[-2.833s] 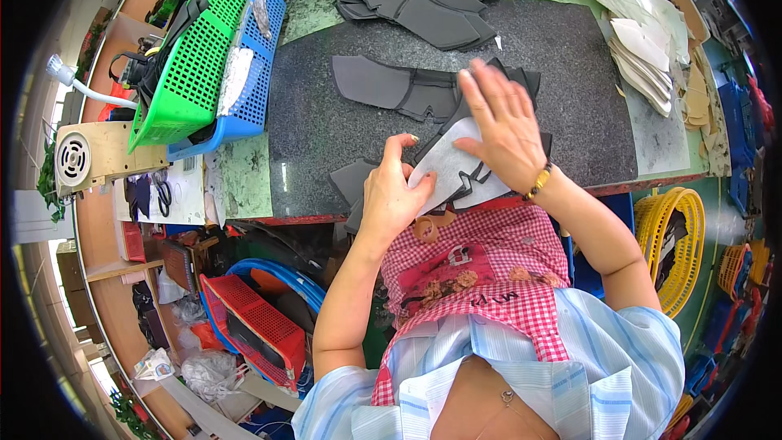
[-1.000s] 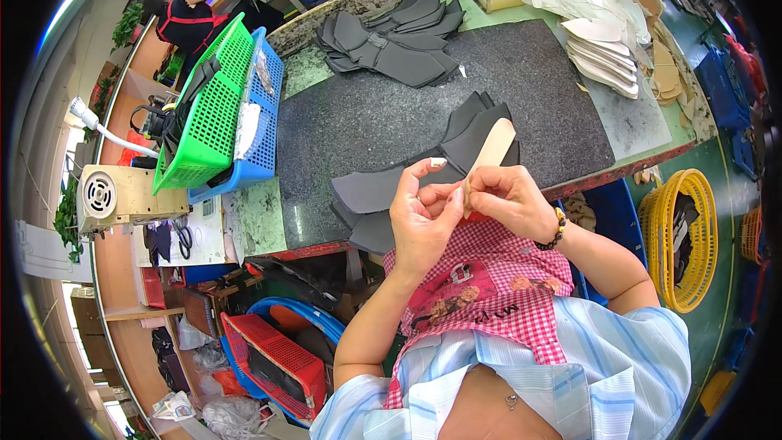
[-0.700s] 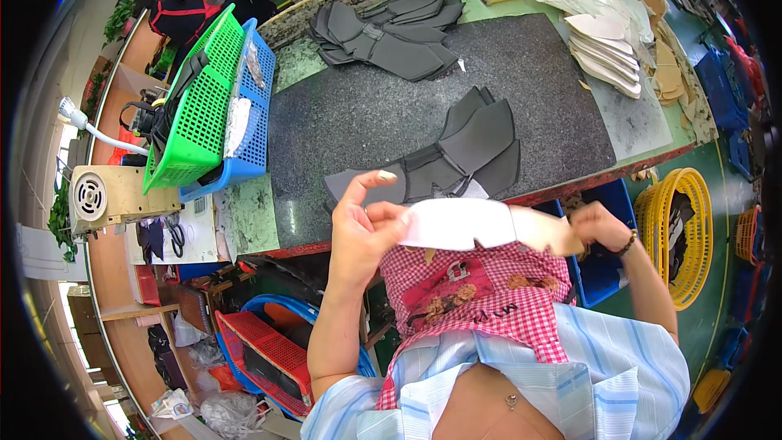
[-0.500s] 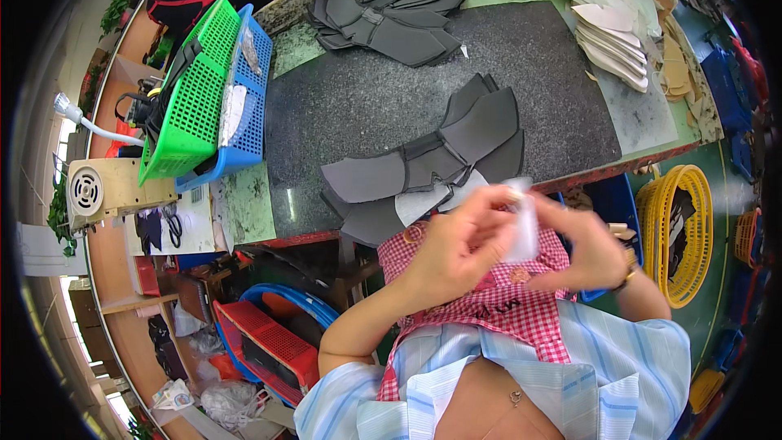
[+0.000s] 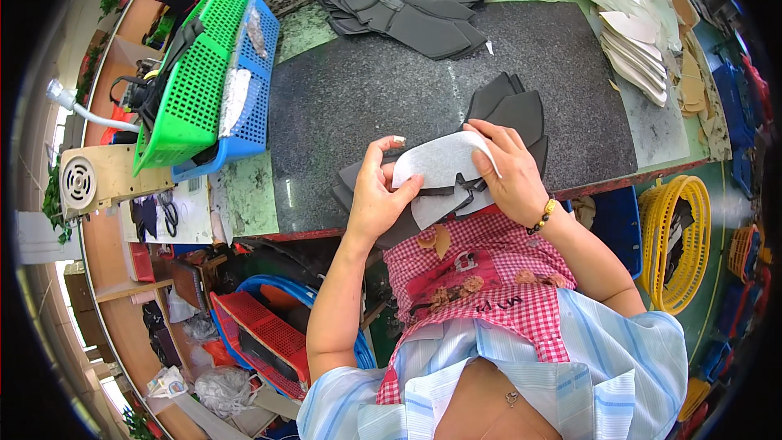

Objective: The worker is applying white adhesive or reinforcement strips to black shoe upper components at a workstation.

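Dark speckled mat (image 5: 358,85) covers the middle of a worn green bench (image 5: 248,183), with twelve o'clock pointing away from the person. At its near edge, the left hand (image 5: 381,195) clamps the lower left corner of a white piece (image 5: 440,156) between thumb and curled fingers, its index finger raised clear. The right hand (image 5: 515,173) looks closed on the other end, thumb and fingers bent about it, though how firmly cannot be told. Neither hand is nearer: the piece spans the gap between them, its long axis running about nine to three o'clock, bowed a little, notched edge toward six.

Just beyond the fingers, dark pieces (image 5: 520,118) lie under and behind it, fanning out at two o'clock past the right hand and showing at nine beside the left. Whether the white piece touches them is hidden.

Farther out, a pile of dark pieces (image 5: 403,15) sits at twelve, a stack of white pieces (image 5: 634,57) at two, a yellow basket (image 5: 652,236) at four, and a green basket (image 5: 191,85) at ten.
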Demonstrator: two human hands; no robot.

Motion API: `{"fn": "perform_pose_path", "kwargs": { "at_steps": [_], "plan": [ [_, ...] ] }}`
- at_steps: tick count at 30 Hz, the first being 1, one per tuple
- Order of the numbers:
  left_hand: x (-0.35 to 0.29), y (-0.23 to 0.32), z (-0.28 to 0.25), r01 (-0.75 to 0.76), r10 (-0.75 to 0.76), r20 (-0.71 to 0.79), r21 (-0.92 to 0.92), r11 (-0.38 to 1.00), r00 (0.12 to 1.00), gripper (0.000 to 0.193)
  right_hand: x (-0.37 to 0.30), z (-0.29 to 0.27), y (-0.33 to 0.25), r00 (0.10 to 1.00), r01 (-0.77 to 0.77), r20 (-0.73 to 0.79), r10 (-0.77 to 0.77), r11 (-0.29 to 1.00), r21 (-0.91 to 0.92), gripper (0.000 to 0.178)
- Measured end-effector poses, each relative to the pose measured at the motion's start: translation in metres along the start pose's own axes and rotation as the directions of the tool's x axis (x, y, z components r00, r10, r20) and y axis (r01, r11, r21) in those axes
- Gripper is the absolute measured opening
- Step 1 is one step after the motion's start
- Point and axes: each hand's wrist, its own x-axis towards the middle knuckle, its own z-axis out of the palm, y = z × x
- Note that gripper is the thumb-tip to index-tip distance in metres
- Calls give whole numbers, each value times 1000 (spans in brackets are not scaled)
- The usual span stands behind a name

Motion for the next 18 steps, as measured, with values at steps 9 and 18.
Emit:
{"fn": "perform_pose_path", "kwargs": {
  "at_steps": [9,18],
  "plan": [
    [-1,-1,7,-46,68,-83,237,971,994,53,-1,6,-12,968,-95,-249,43,975,-200,71],
    [11,28,-4,-197,381,35,897,396,924,59,-23,6,-37,930,327,201,-308,942,-72,65]
  ]
}}
